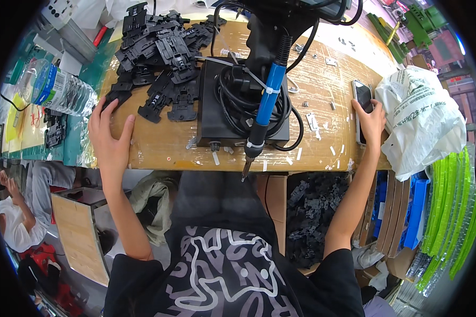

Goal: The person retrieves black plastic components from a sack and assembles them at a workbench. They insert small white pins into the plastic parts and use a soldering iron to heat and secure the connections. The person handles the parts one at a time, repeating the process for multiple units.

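Toward the table's left edge, my left hand [111, 140] rests with thumb and fingers apart. Its fingertips reach the nearest edge of a black plastic part [119, 94], which lies beside a heap of similar parts [161, 47]. At the right, my right hand [372, 122] grips a smartphone [363, 95], thumb on one side and fingers on the other. The phone's dark screen faces up. Between my hands stands a black box [209, 129] with coiled cable, and a blue-handled soldering iron [271, 92] hangs tip down in front of it.
A water bottle [58, 87] lies tilted at the left. Beyond the phone sits a white plastic bag [420, 116], above bright green strips [444, 206]. Small metal bits and scraps [312, 122] dot the tabletop. Below it, a box holds dark parts [314, 216]. Another person [24, 211] is at far left.
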